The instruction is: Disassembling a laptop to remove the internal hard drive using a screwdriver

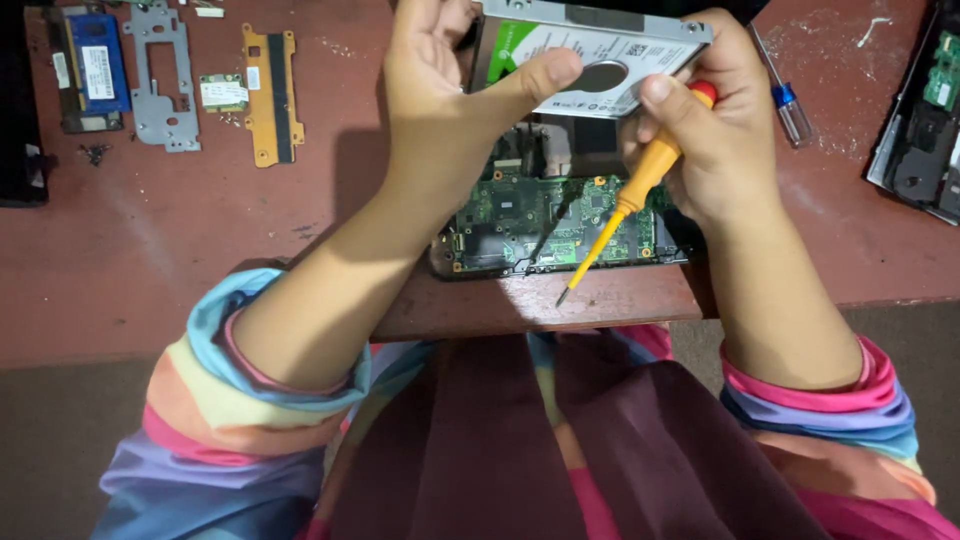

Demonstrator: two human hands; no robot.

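Hard drive (590, 55) in both hands

Reddish-brown desk (200, 250), scuffed, white specks. Top left: blue memory module (97, 62), grey metal bracket (160, 75), small green card (223, 92), orange bracket w/ black strip (271, 93), few loose screws (96, 153). Centre, near front edge: green circuit board (545, 215). Right: blue-handled screwdriver (785, 95), dark laptop part (925, 120) at edge.

An improvised electronics repair spot: a worn, scratched reddish surface (150, 250) strewn with a memory module (97, 62), metal bracket (160, 75), orange-framed bracket (271, 92), small wireless card (223, 93), loose screws (97, 153), blue-handled screwdriver (785, 100) and an exposed green circuit board (550, 215).
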